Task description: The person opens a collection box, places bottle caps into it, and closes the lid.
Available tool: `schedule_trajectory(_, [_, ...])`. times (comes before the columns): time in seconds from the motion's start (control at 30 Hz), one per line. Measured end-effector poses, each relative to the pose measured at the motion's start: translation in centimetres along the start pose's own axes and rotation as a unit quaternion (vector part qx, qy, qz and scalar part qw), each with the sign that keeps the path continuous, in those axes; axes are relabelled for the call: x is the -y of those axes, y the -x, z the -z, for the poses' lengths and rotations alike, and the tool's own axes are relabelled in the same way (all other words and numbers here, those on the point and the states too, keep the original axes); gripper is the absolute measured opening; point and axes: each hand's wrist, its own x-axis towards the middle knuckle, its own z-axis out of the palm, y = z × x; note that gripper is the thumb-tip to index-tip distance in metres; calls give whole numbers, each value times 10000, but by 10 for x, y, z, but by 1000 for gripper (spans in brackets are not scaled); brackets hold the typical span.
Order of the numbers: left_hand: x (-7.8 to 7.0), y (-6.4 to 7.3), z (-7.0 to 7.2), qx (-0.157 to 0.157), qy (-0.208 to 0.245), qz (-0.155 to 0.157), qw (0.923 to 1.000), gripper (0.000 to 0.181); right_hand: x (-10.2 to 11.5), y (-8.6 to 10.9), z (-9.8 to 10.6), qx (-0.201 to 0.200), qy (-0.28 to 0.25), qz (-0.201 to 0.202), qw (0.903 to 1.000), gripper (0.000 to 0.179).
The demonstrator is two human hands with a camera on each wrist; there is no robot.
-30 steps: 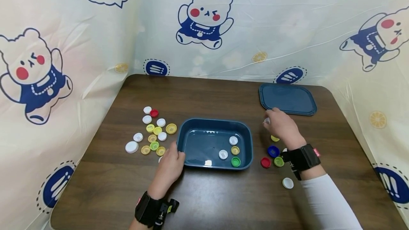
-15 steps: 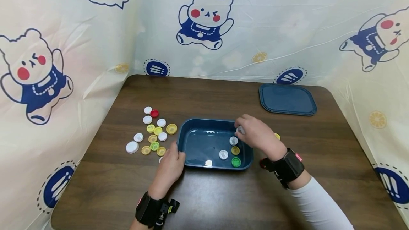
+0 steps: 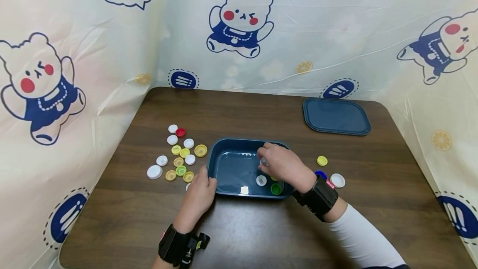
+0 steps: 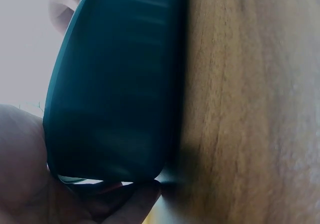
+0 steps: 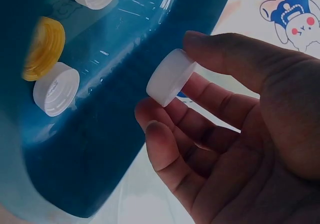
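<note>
My right hand (image 3: 285,165) is over the right part of a dark blue rectangular tray (image 3: 231,141), pinching a white bottle cap (image 5: 171,77) between thumb and fingers. Below it in the right wrist view lie a yellow cap (image 5: 47,49) and two white caps, one of them this ridged cap (image 5: 56,90). A green cap (image 3: 276,189) sits near the tray's front right corner. At the tray's left end, my left hand (image 3: 199,194) grips the wall, as the left wrist view shows with fingers curled at the tray's corner (image 4: 110,94).
Left of the tray, white, yellow, green and red caps are scattered, among them a large white cap (image 3: 154,172). To the right lie a yellow cap (image 3: 322,160), a blue cap (image 3: 320,174) and a white cap (image 3: 337,180). A flat blue lid (image 3: 336,116) rests at the back right.
My right hand has carried the white cap from the table right of the tray leftward to over the tray. My left hand has stayed at the tray's left end.
</note>
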Motion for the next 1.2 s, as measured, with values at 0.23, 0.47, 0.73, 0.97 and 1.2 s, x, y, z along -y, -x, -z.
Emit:
schedule_trajectory(0.23, [-2,-2,-1,12,-90,63,9999,36,-5,1,0,139,-28,-343,9993,39])
schedule_trajectory(0.47, [-4,-3,0,12,-124,125,9998,31,-13,8,10,-71,-169,-521,9985,38])
schedule_trajectory(0.73, [-5,-3,1,63,-82,136,9999,29,-40,26,29,-871,-487,-718,9924,31])
schedule_trajectory(0.97, [-5,-4,0,92,-49,158,9998,32,-87,47,34,-835,-635,-1427,9842,32])
schedule_trajectory(1.2, [-5,-4,1,89,-21,144,9999,35,-123,61,16,-427,-510,-1922,9791,40])
